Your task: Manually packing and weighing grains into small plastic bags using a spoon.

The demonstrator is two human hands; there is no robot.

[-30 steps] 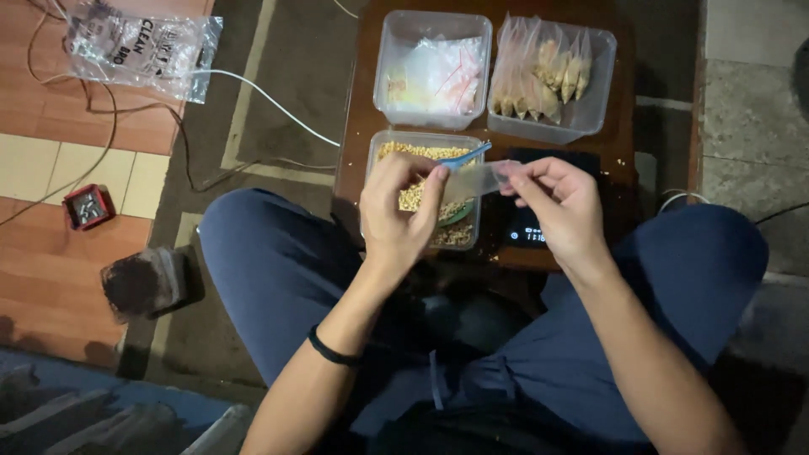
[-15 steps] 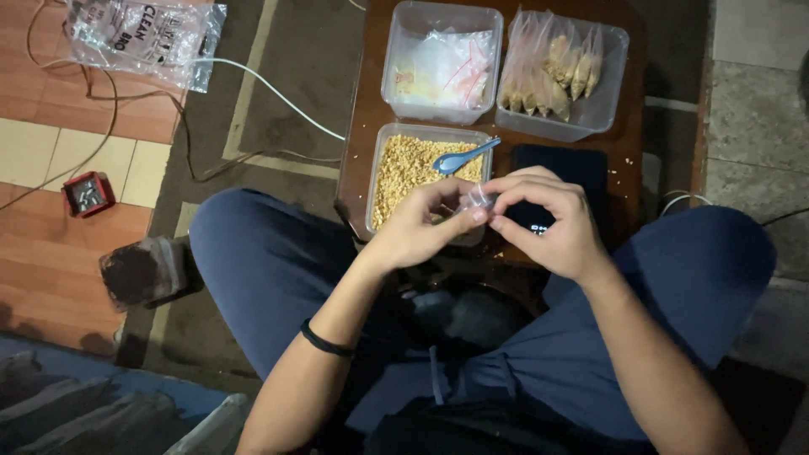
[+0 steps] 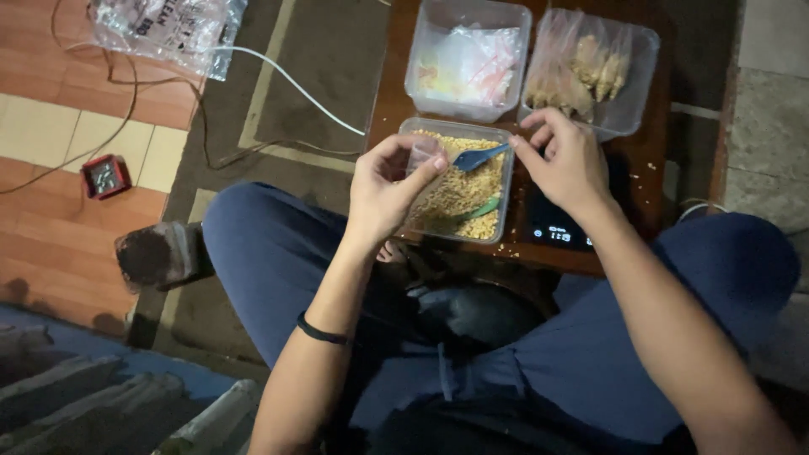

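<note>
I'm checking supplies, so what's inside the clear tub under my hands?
The clear tub holds yellow grains and a blue spoon. The left hand covers its near-left corner, so that part is hidden.

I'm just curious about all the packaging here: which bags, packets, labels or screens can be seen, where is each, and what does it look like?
Clear crumpled plastic bag with dark print: floor, upper left.
Small dark digital scale screen with pale glowing digits: table, under the right hand.
Small clear plastic pouch: pinched in the left hand.
Filled clear packets: upper right tub.
Empty clear bags with pinkish edges: upper middle tub.
</note>
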